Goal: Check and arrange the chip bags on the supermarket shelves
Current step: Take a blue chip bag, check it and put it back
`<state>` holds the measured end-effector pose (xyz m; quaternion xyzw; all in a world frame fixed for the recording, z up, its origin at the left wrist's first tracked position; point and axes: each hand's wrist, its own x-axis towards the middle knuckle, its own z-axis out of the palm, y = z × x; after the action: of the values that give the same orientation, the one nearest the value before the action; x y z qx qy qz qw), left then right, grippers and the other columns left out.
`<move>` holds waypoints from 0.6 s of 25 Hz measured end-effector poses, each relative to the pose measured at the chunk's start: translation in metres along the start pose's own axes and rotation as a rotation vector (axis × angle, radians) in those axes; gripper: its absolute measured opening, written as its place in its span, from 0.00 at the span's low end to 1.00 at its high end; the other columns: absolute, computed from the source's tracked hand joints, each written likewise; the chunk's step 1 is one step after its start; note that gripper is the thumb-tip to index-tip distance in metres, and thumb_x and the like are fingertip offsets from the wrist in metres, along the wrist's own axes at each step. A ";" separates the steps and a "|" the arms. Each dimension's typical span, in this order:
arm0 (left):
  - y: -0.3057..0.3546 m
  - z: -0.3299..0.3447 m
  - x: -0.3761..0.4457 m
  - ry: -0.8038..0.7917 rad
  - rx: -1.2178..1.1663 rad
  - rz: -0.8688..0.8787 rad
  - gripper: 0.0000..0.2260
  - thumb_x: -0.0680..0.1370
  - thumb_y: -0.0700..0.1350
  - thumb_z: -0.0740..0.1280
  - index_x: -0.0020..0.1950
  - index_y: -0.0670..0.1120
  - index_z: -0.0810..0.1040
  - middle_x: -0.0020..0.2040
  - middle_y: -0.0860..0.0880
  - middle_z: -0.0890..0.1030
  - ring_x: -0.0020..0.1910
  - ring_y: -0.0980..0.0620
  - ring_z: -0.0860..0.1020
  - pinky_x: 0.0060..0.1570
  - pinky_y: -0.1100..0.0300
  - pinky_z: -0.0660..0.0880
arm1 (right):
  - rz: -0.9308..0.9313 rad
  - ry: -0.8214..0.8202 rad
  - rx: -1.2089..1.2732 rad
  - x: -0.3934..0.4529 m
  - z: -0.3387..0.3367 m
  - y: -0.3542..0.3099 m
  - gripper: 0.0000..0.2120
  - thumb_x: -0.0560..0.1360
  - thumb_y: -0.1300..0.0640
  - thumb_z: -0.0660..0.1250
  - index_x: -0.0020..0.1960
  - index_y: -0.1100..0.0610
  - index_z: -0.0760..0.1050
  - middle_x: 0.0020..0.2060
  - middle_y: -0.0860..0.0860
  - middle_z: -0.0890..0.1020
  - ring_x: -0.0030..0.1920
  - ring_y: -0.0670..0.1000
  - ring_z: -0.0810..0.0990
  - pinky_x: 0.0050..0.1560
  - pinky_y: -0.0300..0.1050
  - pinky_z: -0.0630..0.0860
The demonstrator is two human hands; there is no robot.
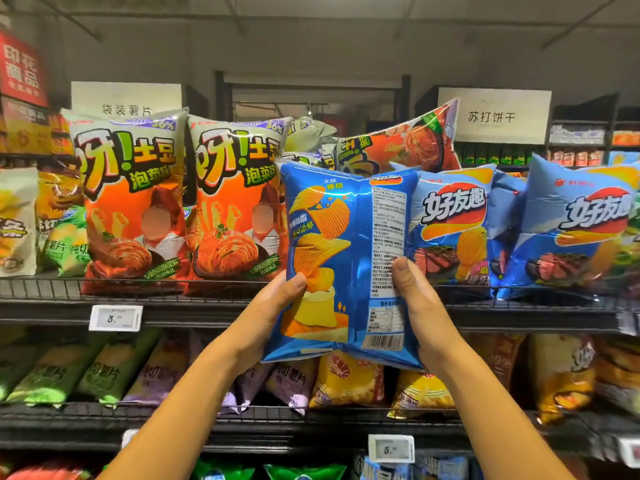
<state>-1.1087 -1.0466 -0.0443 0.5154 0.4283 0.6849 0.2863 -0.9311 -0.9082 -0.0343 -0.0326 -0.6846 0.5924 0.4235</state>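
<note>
**Blue bag held up for checking, back panel outward**

Fingers: only the thumbs show. Left hand (277,306) has its thumb pressed on the lower left of the glossy blue foil chip bag (346,258); right hand (415,299) has its thumb on the printed label panel at lower right. The other fingers of both hands are hidden behind the bag, presumably curled round its edges. Both hands grip it firmly, neither one open.

Position: bag upright, held in the air in front of the top wire shelf (207,308), between the two orange kimchi-flavour chip bags (180,209) on the left and the row of blue steak-picture chip bags (450,223) on the right. Its back, with barcode and nutrition table, faces the camera.

Progress, as judged: the check of this bag is under way; it is not yet placed. An orange foil bag (405,140) lies tilted behind the row and looks out of order. Lower-shelf bags (346,379) lean loosely, seemingly untouched. Much arranging appears left.
</note>
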 end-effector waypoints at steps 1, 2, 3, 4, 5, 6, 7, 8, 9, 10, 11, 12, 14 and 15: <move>-0.011 0.000 -0.009 0.011 -0.003 -0.009 0.28 0.64 0.63 0.77 0.60 0.54 0.81 0.56 0.48 0.84 0.53 0.46 0.83 0.48 0.52 0.80 | 0.020 0.012 0.002 -0.010 -0.001 0.011 0.41 0.63 0.24 0.70 0.69 0.47 0.73 0.61 0.49 0.84 0.60 0.52 0.84 0.52 0.46 0.83; -0.021 0.001 -0.018 0.032 -0.004 -0.020 0.30 0.64 0.63 0.78 0.62 0.53 0.80 0.56 0.48 0.84 0.53 0.46 0.83 0.50 0.50 0.80 | 0.035 0.022 0.002 -0.020 -0.001 0.021 0.43 0.63 0.24 0.70 0.70 0.48 0.72 0.62 0.49 0.83 0.62 0.52 0.83 0.55 0.48 0.82; -0.033 0.001 -0.027 0.051 -0.006 -0.029 0.32 0.64 0.63 0.78 0.64 0.52 0.78 0.57 0.48 0.83 0.54 0.45 0.83 0.51 0.48 0.80 | 0.050 0.031 -0.002 -0.030 -0.001 0.031 0.45 0.63 0.25 0.70 0.72 0.49 0.71 0.65 0.50 0.82 0.64 0.53 0.81 0.59 0.52 0.81; -0.045 0.002 -0.037 0.066 -0.008 -0.034 0.33 0.64 0.63 0.78 0.65 0.52 0.77 0.58 0.47 0.83 0.56 0.46 0.82 0.53 0.48 0.80 | 0.067 0.041 -0.009 -0.040 -0.002 0.040 0.46 0.63 0.24 0.70 0.73 0.49 0.70 0.68 0.50 0.79 0.67 0.53 0.79 0.63 0.55 0.79; -0.056 0.002 -0.047 0.074 -0.009 -0.040 0.33 0.65 0.63 0.77 0.66 0.52 0.76 0.59 0.47 0.83 0.56 0.46 0.82 0.53 0.48 0.80 | 0.085 0.046 -0.014 -0.051 -0.003 0.050 0.47 0.63 0.24 0.70 0.75 0.49 0.68 0.69 0.50 0.78 0.69 0.54 0.77 0.66 0.58 0.77; -0.067 0.002 -0.059 0.074 -0.013 -0.049 0.33 0.65 0.63 0.77 0.67 0.52 0.76 0.58 0.47 0.83 0.56 0.47 0.82 0.52 0.49 0.80 | 0.097 0.044 -0.012 -0.062 -0.005 0.059 0.48 0.63 0.25 0.71 0.75 0.49 0.68 0.70 0.50 0.78 0.69 0.53 0.77 0.67 0.59 0.76; -0.077 0.001 -0.069 0.069 -0.019 -0.059 0.35 0.66 0.62 0.77 0.69 0.51 0.74 0.57 0.48 0.83 0.54 0.48 0.82 0.49 0.51 0.81 | 0.100 0.032 -0.008 -0.072 -0.006 0.067 0.46 0.65 0.26 0.71 0.75 0.49 0.68 0.69 0.49 0.78 0.68 0.53 0.78 0.66 0.58 0.76; -0.087 0.001 -0.082 0.065 -0.035 -0.080 0.38 0.66 0.62 0.77 0.71 0.49 0.71 0.54 0.49 0.84 0.50 0.50 0.83 0.46 0.53 0.81 | 0.106 0.016 -0.003 -0.083 -0.006 0.077 0.44 0.66 0.28 0.71 0.75 0.49 0.68 0.68 0.48 0.79 0.68 0.52 0.78 0.65 0.55 0.77; -0.097 0.003 -0.094 0.065 -0.050 -0.105 0.42 0.65 0.61 0.78 0.73 0.46 0.68 0.49 0.51 0.84 0.45 0.53 0.83 0.43 0.55 0.81 | 0.112 0.009 -0.010 -0.096 -0.007 0.085 0.43 0.67 0.29 0.71 0.75 0.49 0.69 0.67 0.47 0.79 0.67 0.51 0.78 0.63 0.51 0.78; -0.106 0.005 -0.105 0.072 -0.053 -0.128 0.45 0.64 0.61 0.79 0.74 0.43 0.66 0.45 0.53 0.84 0.41 0.55 0.82 0.40 0.57 0.80 | 0.114 0.016 -0.027 -0.107 -0.006 0.092 0.42 0.67 0.29 0.71 0.75 0.49 0.69 0.67 0.46 0.80 0.68 0.50 0.78 0.62 0.47 0.78; -0.114 0.007 -0.114 0.086 -0.053 -0.151 0.48 0.62 0.61 0.79 0.74 0.42 0.65 0.42 0.53 0.83 0.38 0.56 0.82 0.37 0.58 0.80 | 0.116 0.030 -0.048 -0.117 -0.005 0.098 0.44 0.66 0.28 0.71 0.75 0.50 0.68 0.68 0.46 0.79 0.68 0.49 0.77 0.63 0.44 0.77; -0.121 0.009 -0.122 0.103 -0.068 -0.178 0.50 0.60 0.61 0.80 0.74 0.40 0.64 0.41 0.53 0.83 0.36 0.56 0.82 0.36 0.59 0.80 | 0.130 0.042 -0.059 -0.125 -0.004 0.104 0.47 0.65 0.26 0.71 0.76 0.51 0.67 0.69 0.46 0.78 0.69 0.49 0.76 0.64 0.43 0.76; -0.130 0.013 -0.136 0.112 -0.122 -0.208 0.53 0.59 0.61 0.81 0.74 0.39 0.62 0.39 0.52 0.83 0.34 0.57 0.81 0.33 0.62 0.79 | 0.173 0.044 -0.068 -0.139 -0.003 0.113 0.50 0.64 0.26 0.71 0.77 0.53 0.66 0.70 0.48 0.77 0.71 0.49 0.75 0.66 0.43 0.75; -0.133 0.014 -0.139 0.107 -0.136 -0.211 0.53 0.60 0.61 0.81 0.74 0.38 0.62 0.38 0.53 0.83 0.33 0.58 0.81 0.32 0.64 0.78 | 0.184 0.034 -0.072 -0.143 -0.004 0.116 0.50 0.64 0.26 0.71 0.77 0.53 0.66 0.70 0.48 0.77 0.71 0.49 0.75 0.67 0.45 0.75</move>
<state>-1.0593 -1.0962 -0.2242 0.4095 0.4475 0.7049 0.3677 -0.8909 -0.9490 -0.2091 -0.1204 -0.6925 0.6030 0.3773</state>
